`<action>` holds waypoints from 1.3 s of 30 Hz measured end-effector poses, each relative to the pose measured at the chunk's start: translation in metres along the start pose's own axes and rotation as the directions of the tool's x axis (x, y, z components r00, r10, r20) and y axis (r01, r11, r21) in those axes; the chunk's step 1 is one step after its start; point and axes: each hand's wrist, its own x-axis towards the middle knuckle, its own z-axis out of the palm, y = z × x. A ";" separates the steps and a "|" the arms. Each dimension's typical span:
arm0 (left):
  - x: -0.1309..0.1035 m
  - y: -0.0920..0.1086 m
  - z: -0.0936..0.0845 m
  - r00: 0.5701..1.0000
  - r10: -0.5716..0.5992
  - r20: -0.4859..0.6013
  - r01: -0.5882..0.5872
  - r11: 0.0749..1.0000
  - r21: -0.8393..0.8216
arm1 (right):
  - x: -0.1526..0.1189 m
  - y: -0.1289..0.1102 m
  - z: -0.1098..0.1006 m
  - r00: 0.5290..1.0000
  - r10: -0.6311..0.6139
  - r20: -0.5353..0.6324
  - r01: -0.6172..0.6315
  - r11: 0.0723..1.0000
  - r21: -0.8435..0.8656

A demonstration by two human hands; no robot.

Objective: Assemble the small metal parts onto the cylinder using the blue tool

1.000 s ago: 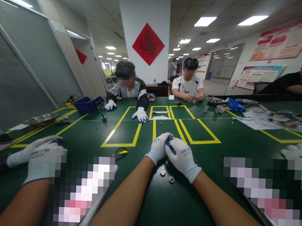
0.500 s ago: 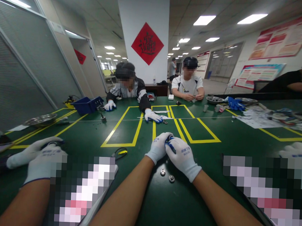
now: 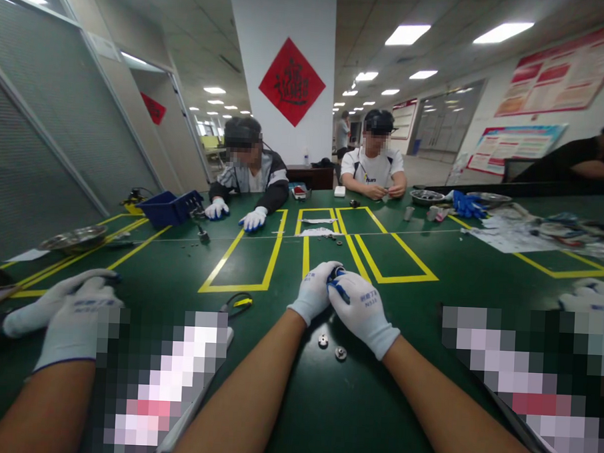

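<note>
My left hand (image 3: 315,292) and my right hand (image 3: 362,305), both in white gloves with blue palms, meet over the green table (image 3: 294,413). Their fingers are closed together round a small dark object, mostly hidden, which I cannot make out. On the table just below my hands lie two small round metal parts, one (image 3: 323,341) at the left and the other (image 3: 341,353) a little lower at the right.
Yellow tape (image 3: 407,280) marks the table ahead. Co-workers' gloved hands (image 3: 85,310) are at the left and right edges. Two people sit opposite. A blue bin (image 3: 165,210) stands back left; metal bowls (image 3: 428,197) and papers (image 3: 506,237) lie back right.
The opposite person's gloved hand has drawn back leftward from the small parts near the middle of the table. My hands remain together, and the view has shifted slightly.
</note>
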 end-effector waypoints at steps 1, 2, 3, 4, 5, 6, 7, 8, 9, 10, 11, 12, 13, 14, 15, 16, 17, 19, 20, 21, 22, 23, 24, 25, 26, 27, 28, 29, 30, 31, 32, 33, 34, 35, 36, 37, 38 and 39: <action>0.000 -0.001 0.000 1.000 0.002 -0.016 -0.002 1.000 -0.004 | 0.000 0.000 0.000 1.000 0.000 -0.007 0.000 1.000 0.013; 0.000 -0.001 0.000 1.000 0.005 -0.030 -0.005 1.000 -0.006 | 0.000 0.001 0.000 1.000 0.000 -0.019 0.001 1.000 0.027; 0.000 -0.001 0.000 0.999 0.005 -0.042 -0.005 1.000 -0.005 | 0.000 0.001 0.001 0.999 0.000 -0.036 0.002 0.999 0.041; 0.000 0.000 -0.001 0.999 0.002 -0.051 -0.002 1.000 -0.001 | 0.000 0.002 0.001 0.998 -0.001 -0.056 0.004 0.998 0.055; 0.000 0.000 -0.001 0.998 -0.004 -0.059 0.004 1.000 0.002 | -0.001 0.002 0.000 0.997 0.000 -0.079 0.005 0.998 0.067; 0.001 0.001 -0.002 0.998 -0.012 -0.065 0.012 1.000 0.005 | -0.001 0.003 0.000 0.995 0.002 -0.099 0.006 0.997 0.078; 0.001 0.001 -0.002 0.997 -0.022 -0.073 0.023 1.000 0.006 | -0.001 0.003 0.000 0.994 0.005 -0.113 0.005 0.996 0.087; 0.001 0.001 -0.003 0.996 -0.034 -0.083 0.034 0.999 0.008 | -0.001 0.003 -0.001 0.992 0.010 -0.123 0.002 0.995 0.096; 0.002 0.001 -0.003 0.995 -0.044 -0.093 0.045 0.999 0.010 | -0.001 0.004 -0.001 0.991 0.019 -0.130 -0.005 0.995 0.103; 0.002 0.001 -0.003 0.994 -0.052 -0.101 0.054 0.998 0.014 | -0.001 0.004 -0.002 0.990 0.033 -0.136 -0.018 0.994 0.109; 0.002 0.001 -0.003 0.992 -0.057 -0.109 0.060 0.998 0.018 | -0.001 0.005 -0.002 0.989 0.051 -0.140 -0.035 0.993 0.116; 0.002 0.000 -0.003 0.992 -0.060 -0.115 0.063 0.998 0.021 | -0.001 0.006 -0.002 0.987 0.072 -0.146 -0.054 0.991 0.122; 0.002 -0.001 -0.003 0.991 -0.060 -0.120 0.064 0.998 0.024 | -0.001 0.007 -0.002 0.984 0.094 -0.153 -0.075 0.989 0.127; 0.002 -0.001 -0.003 0.991 -0.060 -0.122 0.063 0.998 0.024 | -0.001 0.009 -0.002 0.980 0.117 -0.159 -0.097 0.987 0.129; 0.002 -0.002 -0.003 0.991 -0.058 -0.124 0.062 0.998 0.024 | 0.000 0.011 -0.001 0.977 0.140 -0.164 -0.120 0.985 0.126; 0.002 -0.002 -0.002 0.991 -0.057 -0.124 0.060 0.998 0.022 | 0.000 0.014 0.001 0.972 0.163 -0.169 -0.145 0.982 0.118; 0.003 -0.003 -0.002 0.991 -0.055 -0.123 0.058 0.998 0.018 | 0.000 0.016 0.002 0.967 0.188 -0.173 -0.172 0.979 0.107; 0.002 -0.003 -0.001 0.993 -0.042 -0.112 0.043 0.999 0.001 | 0.000 0.021 0.005 0.954 0.245 -0.171 -0.234 0.969 0.081; 0.002 -0.003 -0.001 0.995 -0.030 -0.099 0.029 1.000 -0.009 | 0.000 0.023 0.007 0.948 0.273 -0.161 -0.265 0.962 0.070; 0.002 -0.002 0.000 0.997 -0.013 -0.079 0.011 1.000 -0.019 | 0.000 0.024 0.008 0.944 0.298 -0.145 -0.292 0.955 0.059; 0.001 -0.002 0.001 0.998 0.008 -0.055 -0.009 1.000 -0.026 | -0.001 0.025 0.010 0.941 0.315 -0.121 -0.311 0.949 0.050; 0.001 -0.002 0.001 0.999 0.028 -0.027 -0.029 0.999 -0.029 | -0.001 0.026 0.011 0.942 0.323 -0.094 -0.321 0.946 0.041; 0.000 -0.002 0.002 0.999 0.045 -0.002 -0.045 0.999 -0.028 | -0.002 0.026 0.012 0.944 0.323 -0.068 -0.321 0.946 0.034; 0.000 -0.003 0.003 0.998 0.056 0.018 -0.055 0.998 -0.023 | -0.003 0.027 0.013 0.948 0.315 -0.045 -0.314 0.949 0.029; 0.000 -0.003 0.004 0.998 0.060 0.031 -0.059 0.998 -0.015 | -0.003 0.027 0.014 0.953 0.303 -0.028 -0.302 0.953 0.025; 0.000 -0.003 0.005 0.998 0.058 0.037 -0.058 0.998 -0.006 | -0.003 0.028 0.014 0.956 0.292 -0.019 -0.292 0.956 0.021; 0.000 -0.004 0.006 0.998 0.052 0.037 -0.052 0.999 -0.001 | -0.003 0.030 0.014 0.958 0.286 -0.019 -0.286 0.958 0.012; 0.001 -0.005 0.006 0.998 0.044 0.035 -0.044 0.999 0.000 | -0.003 0.032 0.014 0.958 0.285 -0.024 -0.285 0.959 -0.003; 0.001 -0.005 0.006 0.999 0.034 0.034 -0.034 0.999 -0.003 | -0.003 0.034 0.013 0.958 0.285 -0.032 -0.286 0.958 -0.025; 0.001 -0.005 0.005 0.999 0.022 0.031 -0.022 1.000 -0.008 | -0.003 0.037 0.011 0.957 0.287 -0.042 -0.289 0.956 -0.057; 0.002 -0.005 0.005 1.000 0.008 0.026 -0.008 1.000 -0.012 | -0.003 0.040 0.008 0.955 0.294 -0.050 -0.297 0.949 -0.101; 0.002 -0.006 0.004 1.000 -0.009 0.019 0.009 1.000 -0.013 | -0.003 0.044 0.005 0.951 0.306 -0.052 -0.310 0.938 -0.158; 0.002 -0.006 0.004 1.000 -0.026 0.009 0.026 1.000 -0.012 | -0.003 0.048 0.001 0.944 0.326 -0.051 -0.329 0.917 -0.225; 0.002 -0.006 0.004 0.999 -0.043 -0.004 0.043 0.999 -0.010 | -0.003 0.052 -0.003 0.932 0.359 -0.046 -0.355 0.885 -0.300; 0.003 -0.006 0.004 0.998 -0.059 -0.018 0.059 0.998 -0.009 | -0.003 0.057 -0.008 0.916 0.399 -0.041 -0.384 0.845 -0.372; 0.003 -0.006 0.004 0.997 -0.074 -0.030 0.074 0.997 -0.010 | -0.003 0.061 -0.012 0.896 0.441 -0.042 -0.414 0.799 -0.435; 0.003 -0.007 0.005 0.995 -0.087 -0.039 0.087 0.996 -0.013 | -0.003 0.065 -0.016 0.874 0.483 -0.048 -0.444 0.755 -0.483; 0.004 -0.007 0.005 0.994 -0.098 -0.045 0.097 0.995 -0.016 | -0.003 0.068 -0.019 0.854 0.517 -0.054 -0.467 0.719 -0.515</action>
